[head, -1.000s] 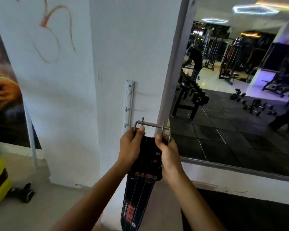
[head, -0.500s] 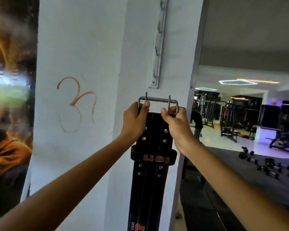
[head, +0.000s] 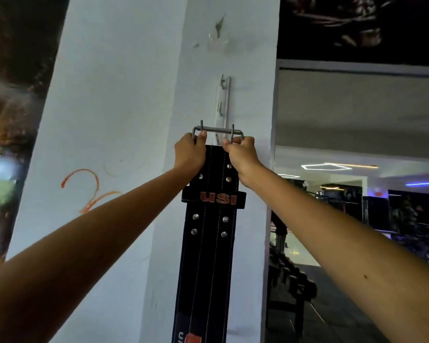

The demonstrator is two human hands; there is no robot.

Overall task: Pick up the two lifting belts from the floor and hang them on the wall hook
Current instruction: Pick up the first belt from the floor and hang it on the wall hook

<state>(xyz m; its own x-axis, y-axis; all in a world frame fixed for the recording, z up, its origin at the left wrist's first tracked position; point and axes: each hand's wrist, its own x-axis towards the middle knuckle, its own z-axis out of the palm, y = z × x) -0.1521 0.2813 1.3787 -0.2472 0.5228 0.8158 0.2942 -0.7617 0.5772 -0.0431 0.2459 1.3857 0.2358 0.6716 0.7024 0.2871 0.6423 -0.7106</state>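
A black leather lifting belt (head: 208, 243) with red "USI" lettering hangs straight down in front of the white pillar. My left hand (head: 190, 154) and my right hand (head: 239, 153) grip its top end on either side, just under the steel double-prong buckle (head: 217, 131). The buckle bar lies across the lower part of the vertical white hook rail (head: 223, 102) fixed to the pillar. Two hooks show on the rail above the buckle. Whether the buckle rests on a hook I cannot tell. Only one belt is in sight.
The white pillar (head: 124, 120) carries an orange painted mark at the left. A large wall mirror (head: 357, 194) at the right reflects the gym and ceiling lights. A dumbbell rack (head: 287, 280) stands low beside the pillar. A dark mural covers the left wall.
Both hands have raised the belt up the pillar, from below the hook rail to its lower part. My view has tilted upward with it.
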